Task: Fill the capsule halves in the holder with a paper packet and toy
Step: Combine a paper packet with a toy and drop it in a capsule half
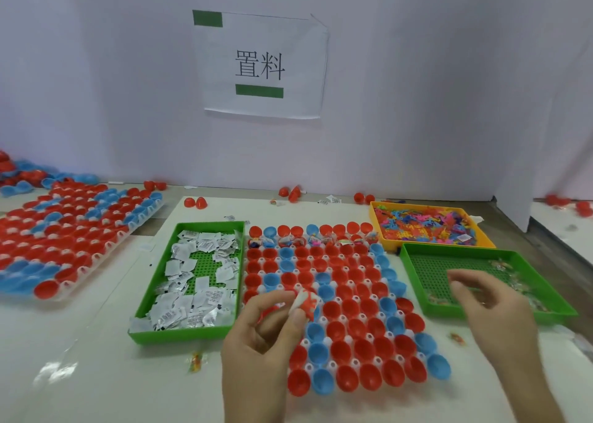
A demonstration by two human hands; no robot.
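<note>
A white holder (330,337) in the middle of the table carries rows of red and blue capsule halves (349,294); the second row from the back holds filled halves (308,240). My left hand (266,336) hovers over the holder's left side and pinches a white paper packet with a red toy (307,302). My right hand (491,307) floats above the holder's right edge, fingers loosely curled, nothing visibly held. White paper packets (192,281) fill a green tray (154,294) on the left. Colourful toys (423,222) lie in a yellow tray (373,227) at the back right.
A second green tray (414,281) on the right holds a few clear wrapped pieces. Another holder of capsule halves (64,233) lies far left. Loose red halves (195,202) and a wrapped candy (195,361) are scattered about. A labelled white partition (260,66) stands behind.
</note>
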